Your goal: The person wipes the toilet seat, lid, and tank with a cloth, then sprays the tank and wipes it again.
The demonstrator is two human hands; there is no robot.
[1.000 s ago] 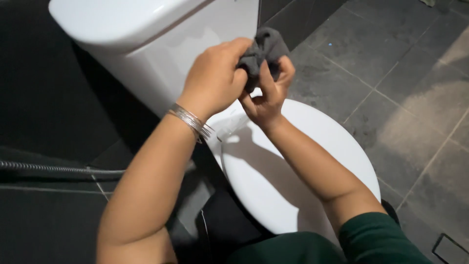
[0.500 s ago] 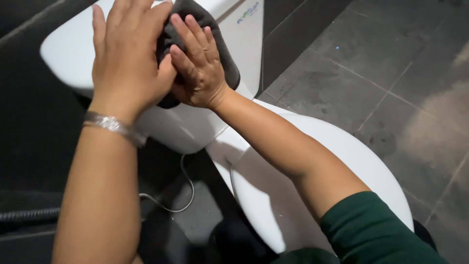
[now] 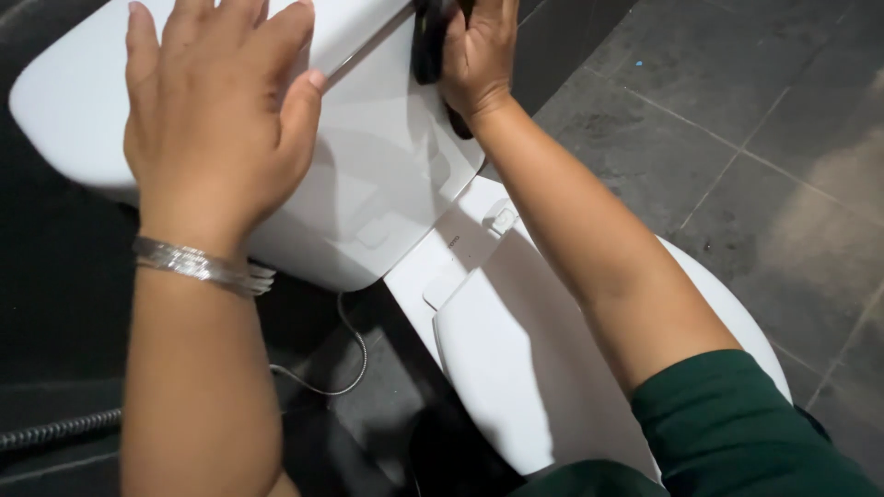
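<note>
My left hand (image 3: 216, 120) lies flat with fingers spread on the lid of a white toilet tank (image 3: 368, 175); a silver bracelet (image 3: 198, 265) circles its wrist. My right hand (image 3: 479, 51) presses a dark grey cloth (image 3: 428, 41) against the right side of the tank, near the top edge of the view. The cloth is partly cut off by the frame. Below the tank, the closed white toilet seat lid (image 3: 525, 368) runs under my right forearm, which has a green sleeve (image 3: 737, 433).
Dark grey floor tiles (image 3: 737, 138) spread to the right of the toilet. A thin white cable (image 3: 341, 368) loops behind the bowl, and a ribbed metal hose (image 3: 55, 431) lies at the lower left against dark wall tiles.
Both hands were together on the cloth over the tank; now my left hand has come off it and rests flat on the lid. My right hand carried the cloth to the tank's right side.
</note>
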